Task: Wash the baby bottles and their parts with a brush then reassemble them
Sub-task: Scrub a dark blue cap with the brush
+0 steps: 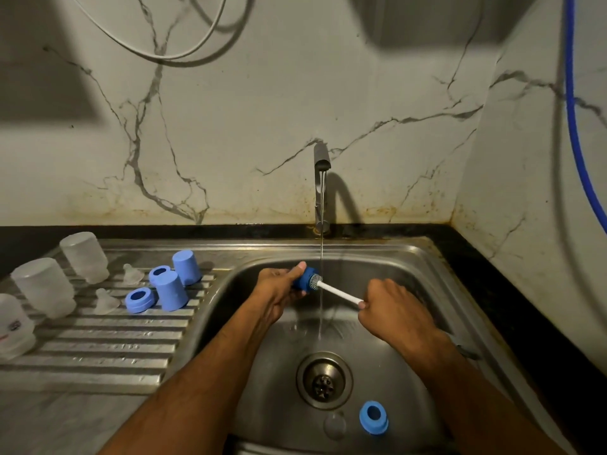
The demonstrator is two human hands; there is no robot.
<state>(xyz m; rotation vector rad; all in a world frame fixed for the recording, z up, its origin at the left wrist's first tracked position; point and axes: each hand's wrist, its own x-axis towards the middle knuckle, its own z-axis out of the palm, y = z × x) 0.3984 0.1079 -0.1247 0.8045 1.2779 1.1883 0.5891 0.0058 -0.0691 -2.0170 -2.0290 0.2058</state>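
Gripping a wet blue cap point(303, 280), left hand point(279, 289) is risking a slip into sink point(410, 257) w/ water running; right hand point(391, 310) is clutching the brush point(335, 290) handle.

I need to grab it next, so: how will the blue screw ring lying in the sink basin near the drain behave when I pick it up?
The blue screw ring looks like thin hollow plastic, so probably light and stiff. It sits in the wet sink basin with the tap running, so it is likely slippery. Its round shape suggests that, nudged onto its edge, it may roll toward the drain.
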